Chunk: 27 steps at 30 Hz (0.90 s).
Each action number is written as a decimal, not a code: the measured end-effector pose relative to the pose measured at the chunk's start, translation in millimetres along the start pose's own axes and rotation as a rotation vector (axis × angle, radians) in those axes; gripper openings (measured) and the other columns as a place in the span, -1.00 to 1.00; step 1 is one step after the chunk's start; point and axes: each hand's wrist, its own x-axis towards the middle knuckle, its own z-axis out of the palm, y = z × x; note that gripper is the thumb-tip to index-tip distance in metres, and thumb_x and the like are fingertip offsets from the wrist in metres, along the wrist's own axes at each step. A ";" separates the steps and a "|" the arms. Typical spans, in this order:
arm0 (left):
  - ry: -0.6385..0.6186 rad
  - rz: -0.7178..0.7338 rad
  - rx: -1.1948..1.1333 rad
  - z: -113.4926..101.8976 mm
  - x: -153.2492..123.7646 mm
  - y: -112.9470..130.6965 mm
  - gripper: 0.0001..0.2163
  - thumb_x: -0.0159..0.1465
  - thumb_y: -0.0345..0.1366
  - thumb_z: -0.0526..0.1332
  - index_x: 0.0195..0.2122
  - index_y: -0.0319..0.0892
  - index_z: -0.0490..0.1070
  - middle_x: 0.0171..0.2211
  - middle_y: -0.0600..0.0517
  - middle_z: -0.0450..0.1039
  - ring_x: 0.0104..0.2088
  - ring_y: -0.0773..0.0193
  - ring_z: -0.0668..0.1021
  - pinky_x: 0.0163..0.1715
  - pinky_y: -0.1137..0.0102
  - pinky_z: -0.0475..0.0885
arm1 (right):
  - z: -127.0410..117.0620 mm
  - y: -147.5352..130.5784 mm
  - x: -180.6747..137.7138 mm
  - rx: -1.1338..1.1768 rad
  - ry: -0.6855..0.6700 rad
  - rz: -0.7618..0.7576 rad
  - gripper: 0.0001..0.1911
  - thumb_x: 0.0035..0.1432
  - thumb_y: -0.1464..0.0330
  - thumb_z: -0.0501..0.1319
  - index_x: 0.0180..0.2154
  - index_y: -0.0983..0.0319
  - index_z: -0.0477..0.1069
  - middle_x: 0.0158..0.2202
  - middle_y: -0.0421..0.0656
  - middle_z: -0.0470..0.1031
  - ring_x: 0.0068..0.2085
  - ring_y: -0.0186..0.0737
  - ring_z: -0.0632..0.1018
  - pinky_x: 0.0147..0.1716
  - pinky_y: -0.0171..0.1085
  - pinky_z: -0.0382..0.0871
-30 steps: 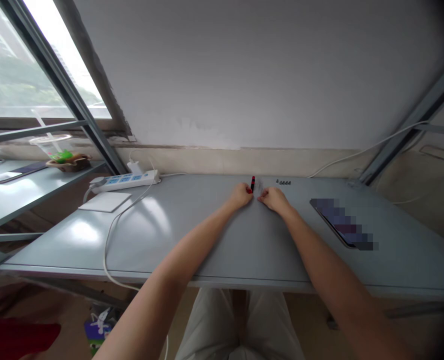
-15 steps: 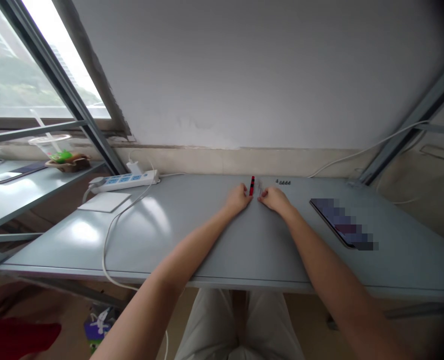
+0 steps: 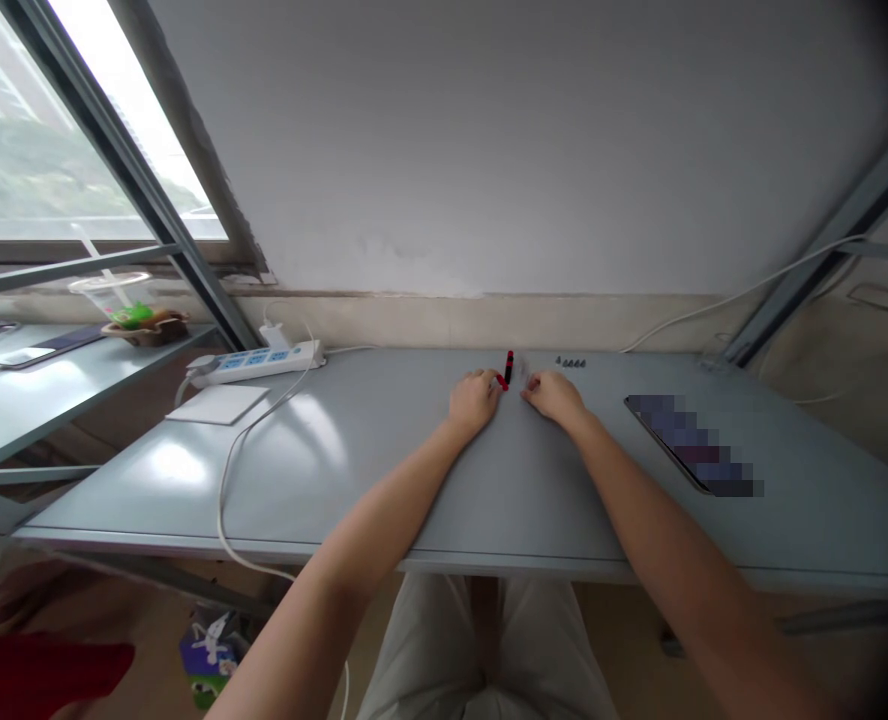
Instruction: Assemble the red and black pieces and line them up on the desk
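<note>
At the back of the grey desk (image 3: pixel 414 480), my left hand (image 3: pixel 475 400) rests with its fingers closed on a small red piece (image 3: pixel 502 382). Just beyond those fingertips is a slim red-and-black stick (image 3: pixel 509 366), pointing toward the wall. My right hand (image 3: pixel 556 397) lies a short way to the right, its thumb and finger pinched together; what they grip is too small to name. Close to that pinch is a faint, clear plastic-looking item (image 3: pixel 521 370). Several tiny dark pieces (image 3: pixel 573 363) sit in a row behind my right hand.
A phone-like flat device (image 3: pixel 691 445) lies to the right. On the left are a white power strip (image 3: pixel 264 362), a flat white square (image 3: pixel 217 405) and a loose white cable (image 3: pixel 226 480) hanging over the front edge. A red-clad part of another person (image 3: pixel 46 675) shows at lower left.
The red end piece now sits tilted at my left fingertips, at an angle to the red-and-black stick. My left hand has turned slightly; my right hand has barely moved. The view has shifted a little.
</note>
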 end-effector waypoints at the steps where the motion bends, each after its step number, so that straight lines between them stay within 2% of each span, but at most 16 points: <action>1: 0.017 -0.020 -0.016 0.7 0.9 -1.4 -0.77 0.20 -0.28 0.04 -0.17 -0.16 0.38 -0.26 -0.08 0.40 -0.20 0.21 0.41 -0.19 0.38 0.28 | 0.2 -0.1 0.1 0.003 0.001 0.002 -0.78 0.01 0.28 0.18 -0.28 0.22 0.46 -0.28 -0.04 0.50 -0.26 -0.18 0.48 -0.35 -0.32 0.27; 7: 0.043 -0.136 -0.158 6.7 6.8 -10.8 -0.87 0.12 -0.30 0.14 -0.34 -0.20 0.41 -0.33 -0.04 0.43 -0.31 0.29 0.42 -0.26 0.41 0.29 | 2.8 0.5 0.2 0.058 0.006 0.029 -0.80 0.01 0.27 0.17 -0.33 0.21 0.48 -0.33 -0.08 0.50 -0.30 -0.21 0.48 -0.38 -0.32 0.26; 14: 0.044 -0.278 -0.295 2.8 13.0 -15.9 -0.80 0.04 -0.20 0.20 -0.40 -0.22 0.45 -0.44 -0.03 0.43 -0.45 0.34 0.39 -0.37 0.42 0.28 | -0.2 -6.4 -4.0 0.040 0.047 0.042 -0.78 0.03 0.26 0.15 -0.31 0.23 0.45 -0.32 -0.07 0.49 -0.29 -0.19 0.48 -0.38 -0.31 0.25; 20: 0.007 -0.356 -0.405 -6.4 12.2 -8.1 -0.80 0.02 -0.20 0.24 -0.41 -0.22 0.48 -0.53 0.01 0.40 -0.52 0.38 0.37 -0.45 0.44 0.27 | -15.2 -11.9 -14.0 -0.129 0.050 0.022 -0.83 0.06 0.40 0.09 -0.30 0.26 0.42 -0.29 0.01 0.47 -0.25 -0.12 0.48 -0.36 -0.28 0.26; 27: 0.007 -0.399 -0.562 -7.9 12.1 -4.1 -0.82 0.01 -0.24 0.26 -0.42 -0.25 0.49 -0.57 0.04 0.38 -0.55 0.42 0.33 -0.50 0.48 0.24 | -17.4 -8.3 -15.5 -0.168 0.022 0.043 -0.82 0.04 0.48 0.08 -0.29 0.27 0.40 -0.27 0.04 0.46 -0.23 -0.09 0.48 -0.35 -0.26 0.26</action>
